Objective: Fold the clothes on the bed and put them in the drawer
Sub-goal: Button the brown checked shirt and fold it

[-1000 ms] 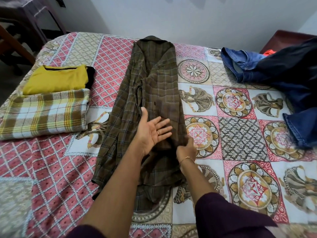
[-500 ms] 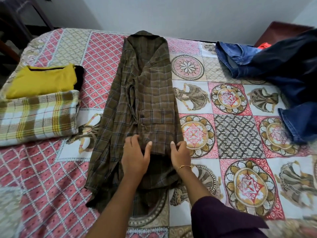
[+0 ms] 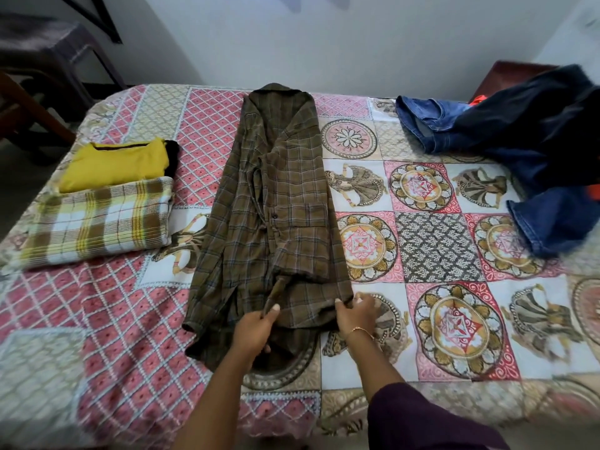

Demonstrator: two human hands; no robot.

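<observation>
Two hands work the near end of a brown checked shirt (image 3: 272, 222) lying lengthwise on the bed (image 3: 107, 319). Left hand (image 3: 255, 329): fingers curled, thumb pressed on top, pinching a narrow raised fold of shirt cloth. Right hand (image 3: 355, 311), thin bracelet at the wrist: fingers bent, nipping the shirt's right-hand edge at its lower corner. Between the two grips the cloth lies flat; below them the hem bunches toward the bed's near edge. Beyond the fingertips the shirt runs away, sides folded inward, collar at the far end near the wall. Left of the left hand, well apart, a folded yellow-and-white checked cloth (image 3: 100, 222), with a folded yellow top (image 3: 117, 165) just behind it, touching. Far right of the right hand, blue jeans (image 3: 519, 151) lie loose and unfolded.
</observation>
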